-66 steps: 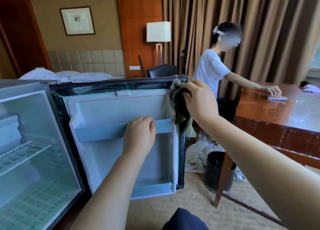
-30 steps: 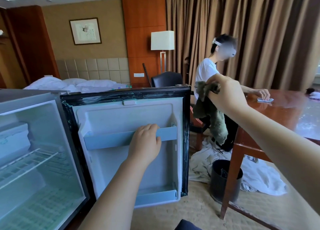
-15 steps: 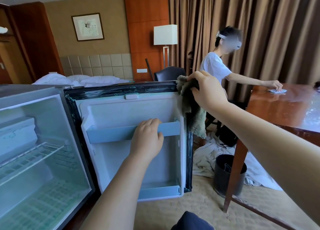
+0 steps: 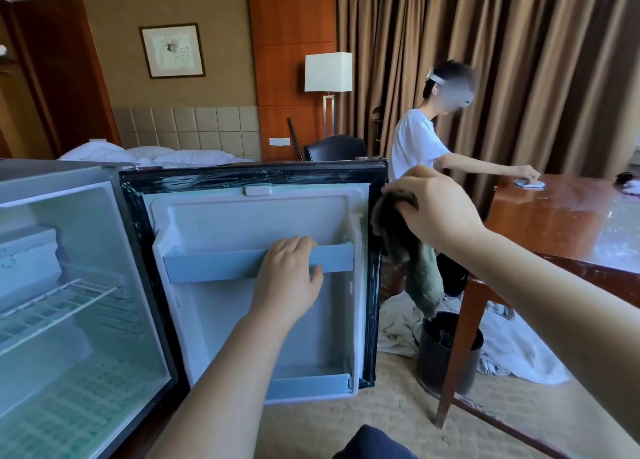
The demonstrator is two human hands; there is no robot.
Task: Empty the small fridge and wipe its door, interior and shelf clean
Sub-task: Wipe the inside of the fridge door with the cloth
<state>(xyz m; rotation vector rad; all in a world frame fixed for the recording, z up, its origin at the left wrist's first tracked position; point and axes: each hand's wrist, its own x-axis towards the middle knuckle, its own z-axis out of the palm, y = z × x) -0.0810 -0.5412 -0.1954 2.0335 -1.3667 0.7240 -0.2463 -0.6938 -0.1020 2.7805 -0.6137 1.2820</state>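
1. Holding the door rack (image 4: 207, 265), the left hand (image 4: 287, 278) curls over its front.
2. Pinching a green cloth (image 4: 419, 271), the right hand (image 4: 437, 212) is by the open fridge door (image 4: 249, 221) edge.
3. Inside the fridge (image 4: 86, 223) sits a wire shelf (image 4: 62, 302).

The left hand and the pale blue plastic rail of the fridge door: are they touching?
Touching. The head view shows the left hand on the pale blue plastic rail, fingers curled over its top edge, thumb at its lower edge.
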